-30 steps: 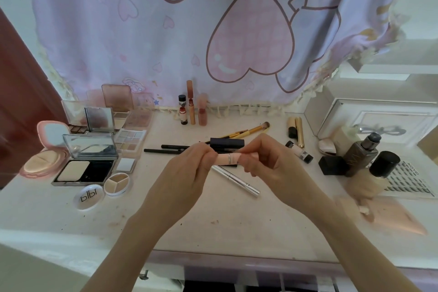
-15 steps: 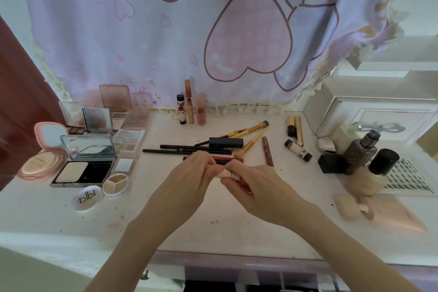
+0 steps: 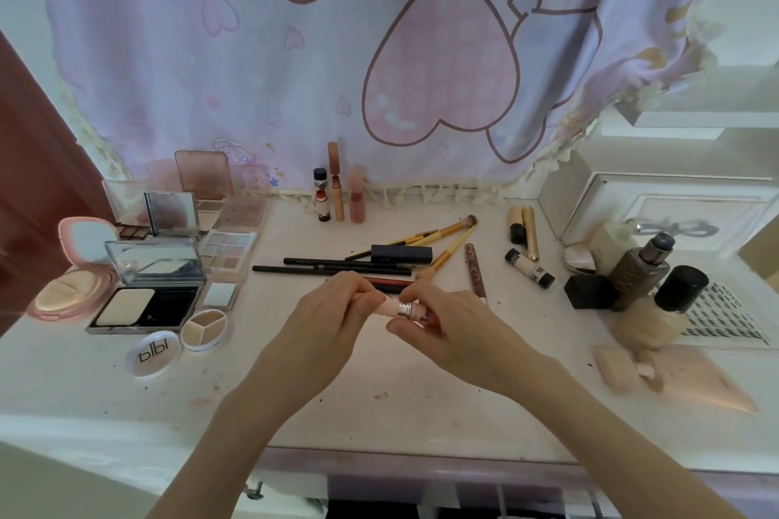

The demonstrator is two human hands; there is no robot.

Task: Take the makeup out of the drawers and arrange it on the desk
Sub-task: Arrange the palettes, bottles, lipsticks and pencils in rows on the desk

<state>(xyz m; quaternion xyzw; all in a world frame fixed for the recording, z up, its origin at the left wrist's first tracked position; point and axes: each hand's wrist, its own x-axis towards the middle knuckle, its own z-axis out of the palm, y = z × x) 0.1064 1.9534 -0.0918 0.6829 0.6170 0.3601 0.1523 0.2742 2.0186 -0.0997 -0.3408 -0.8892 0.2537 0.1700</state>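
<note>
Room: a lilac curtain (image 3: 295, 67) printed with pink hearts hangs behind the desk; a dark red door (image 3: 29, 164) stands at the left, a white drawer unit (image 3: 674, 211) at the right.
Desk: the white desk (image 3: 379, 405) carries most of the makeup already, so I judge the emptying of the drawers well along.
Left group: open powder compacts and eyeshadow palettes (image 3: 151, 291) sit together, with a round pot (image 3: 154, 353) in front.
Right group: foundation bottles (image 3: 645, 274) stand by a tray of lashes (image 3: 725, 316), with sponges (image 3: 624, 367) near the front edge.
Middle row: pencils and brushes (image 3: 421, 249) lie in a loose row; small lip bottles (image 3: 337, 198) stand at the back.
Change: a second ago I held the pink tube higher, with more of its body showing; now my hands have drawn together and lower, close over the desk.
Left hand: my left hand (image 3: 333, 316) has its fingers curled, pinching one end of the pink tube (image 3: 396, 308).
Right hand: my right hand (image 3: 447, 329) pinches the other end, by the silver band.
Where it is: the tube hangs between both hands just above the desk, in front of the pencils.
Meaning: I seem to be closing or checking it before I lay it down with the rest.
</note>
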